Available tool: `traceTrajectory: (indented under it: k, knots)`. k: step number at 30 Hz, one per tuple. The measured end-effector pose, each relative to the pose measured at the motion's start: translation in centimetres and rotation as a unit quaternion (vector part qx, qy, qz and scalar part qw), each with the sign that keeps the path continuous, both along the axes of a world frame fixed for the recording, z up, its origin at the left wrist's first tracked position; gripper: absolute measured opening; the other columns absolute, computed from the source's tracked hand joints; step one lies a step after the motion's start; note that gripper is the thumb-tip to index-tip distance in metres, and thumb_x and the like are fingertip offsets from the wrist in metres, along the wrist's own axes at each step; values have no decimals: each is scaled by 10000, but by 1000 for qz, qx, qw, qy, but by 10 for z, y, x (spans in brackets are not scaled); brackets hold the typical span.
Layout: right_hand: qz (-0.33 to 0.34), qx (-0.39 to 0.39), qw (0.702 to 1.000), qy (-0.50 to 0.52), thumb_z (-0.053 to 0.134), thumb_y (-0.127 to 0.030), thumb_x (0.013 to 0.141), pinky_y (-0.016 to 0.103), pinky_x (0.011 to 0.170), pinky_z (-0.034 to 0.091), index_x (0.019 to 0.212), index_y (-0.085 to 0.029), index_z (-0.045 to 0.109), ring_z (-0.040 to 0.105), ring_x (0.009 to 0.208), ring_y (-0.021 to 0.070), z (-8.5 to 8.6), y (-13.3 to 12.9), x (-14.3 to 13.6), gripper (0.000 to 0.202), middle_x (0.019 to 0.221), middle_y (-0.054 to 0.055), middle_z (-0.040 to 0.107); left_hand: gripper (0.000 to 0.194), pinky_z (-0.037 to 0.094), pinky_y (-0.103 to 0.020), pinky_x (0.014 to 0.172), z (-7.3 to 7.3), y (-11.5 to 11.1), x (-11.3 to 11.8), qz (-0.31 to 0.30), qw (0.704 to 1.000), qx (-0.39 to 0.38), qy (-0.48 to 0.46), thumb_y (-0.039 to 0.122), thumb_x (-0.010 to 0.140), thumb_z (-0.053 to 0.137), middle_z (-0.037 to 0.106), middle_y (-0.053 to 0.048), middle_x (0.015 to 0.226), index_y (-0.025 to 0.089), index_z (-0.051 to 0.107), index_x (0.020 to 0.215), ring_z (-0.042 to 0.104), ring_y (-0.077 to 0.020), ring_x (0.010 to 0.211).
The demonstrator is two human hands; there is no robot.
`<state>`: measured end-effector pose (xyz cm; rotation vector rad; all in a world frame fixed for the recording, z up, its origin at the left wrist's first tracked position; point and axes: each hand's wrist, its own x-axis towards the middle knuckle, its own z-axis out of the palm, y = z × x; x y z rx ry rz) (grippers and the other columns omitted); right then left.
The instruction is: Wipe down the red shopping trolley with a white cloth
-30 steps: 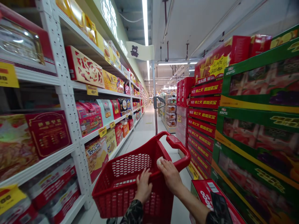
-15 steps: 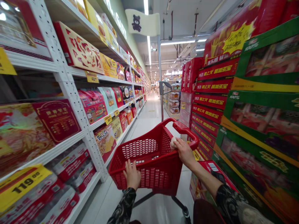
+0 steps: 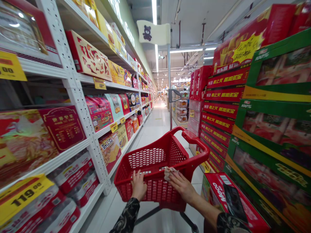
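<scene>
A red plastic shopping cart (image 3: pixel 155 181) stands in front of me, its basket turned sideways and its handle at the right. My left hand (image 3: pixel 139 187) grips the near rim of the basket at the left, fingertips bent over the edge. Farther right along the same rim, my right hand (image 3: pixel 182 185) presses a crumpled whitish cloth (image 3: pixel 169 173) against the plastic; the cloth is partly hidden under the fingers. I see nothing lying in the basket.
White shelves (image 3: pixel 80 110) with boxed goods line the left side. Stacked red drink cartons (image 3: pixel 221 108) and green boxes (image 3: pixel 272 123) rise at the right. A dark phone (image 3: pixel 234 202) lies on a red box (image 3: pixel 218 184). A pole with a bear flag (image 3: pixel 153 32) stands behind the cart.
My right hand has slid with the cloth from near the handle leftward and closer along the rim. My left hand's fingers now bend over the edge. The phone has come into fuller view.
</scene>
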<state>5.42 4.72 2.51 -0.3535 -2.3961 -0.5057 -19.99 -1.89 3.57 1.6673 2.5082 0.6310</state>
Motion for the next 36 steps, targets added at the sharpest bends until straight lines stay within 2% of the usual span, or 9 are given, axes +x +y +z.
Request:
traceTrajectory:
  k: [7, 15, 17, 20, 23, 25, 27, 31, 36]
  knots:
    - [-21, -50, 996, -74, 438, -165, 885, 330, 911, 466, 1087, -206, 595, 517, 1132, 178, -21, -18, 19, 259, 1139, 50, 622, 561, 250, -524, 1036, 3, -2, 3, -4, 1000, -10, -10, 16, 625, 393, 328, -72, 1415, 178, 512, 1148, 102, -270, 1357]
    - [-19, -34, 997, 64, 396, -165, 902, 416, 1006, 378, 1159, -217, 561, 350, 1274, 196, 40, -15, -39, 309, 1275, 62, 520, 621, 249, -526, 1037, 1, -2, -4, -37, 999, -11, -10, 16, 618, 400, 324, -75, 1423, 182, 486, 1210, 96, -274, 1359]
    - [-12, -47, 999, 18, 423, -160, 889, 440, 1008, 368, 1162, -211, 557, 351, 1272, 215, 27, -16, -52, 308, 1281, 63, 515, 699, 245, -499, 1049, -2, -6, -10, -69, 998, -6, -11, -13, 599, 378, 296, -60, 1440, 204, 443, 1260, 89, -244, 1365]
    - [-10, -101, 992, -77, 485, -175, 860, 421, 987, 394, 1136, -214, 568, 415, 1230, 223, -20, -24, -53, 291, 1264, 49, 533, 779, 224, -392, 1084, -3, -19, -27, -127, 992, 7, 2, -46, 579, 339, 263, -62, 1455, 185, 364, 1323, 131, -174, 1361]
    - [-34, -133, 985, -102, 490, -151, 851, 383, 960, 425, 1107, -232, 581, 452, 1201, 209, -63, -31, -39, 284, 1227, 30, 566, 739, 201, -397, 1092, -4, -35, -53, -63, 997, 14, 32, -23, 625, 319, 247, -84, 1459, 142, 317, 1346, 158, -180, 1355]
    - [-19, -128, 986, -101, 474, -141, 858, 364, 964, 419, 1124, -244, 567, 441, 1211, 188, -72, -34, -36, 300, 1236, 23, 558, 714, 210, -452, 1075, -7, -43, -71, 8, 999, -9, 45, -15, 646, 309, 257, -93, 1454, 141, 322, 1343, 163, -213, 1354]
    - [6, -112, 991, -78, 462, -153, 867, 371, 976, 403, 1132, -243, 559, 425, 1224, 180, -61, -37, -46, 297, 1252, 31, 545, 724, 233, -460, 1059, -12, -46, -85, 33, 998, -31, 47, -27, 638, 305, 264, -89, 1451, 155, 336, 1338, 166, -220, 1352]
    - [43, -60, 997, 9, 446, -183, 877, 405, 1008, 360, 1154, -230, 549, 366, 1264, 196, -7, -32, -94, 299, 1274, 42, 523, 763, 245, -451, 1054, -23, -45, -97, 25, 999, -28, 37, -41, 613, 310, 247, -69, 1459, 185, 331, 1341, 147, -205, 1357]
    - [-36, -79, 990, 110, 470, -134, 848, 468, 992, 358, 1130, -196, 569, 434, 1214, 238, 42, 4, -121, 305, 1239, 102, 546, 779, 225, -447, 1062, -30, -46, -96, 4, 1000, -12, 13, -48, 596, 310, 247, -57, 1462, 194, 340, 1336, 121, -192, 1362]
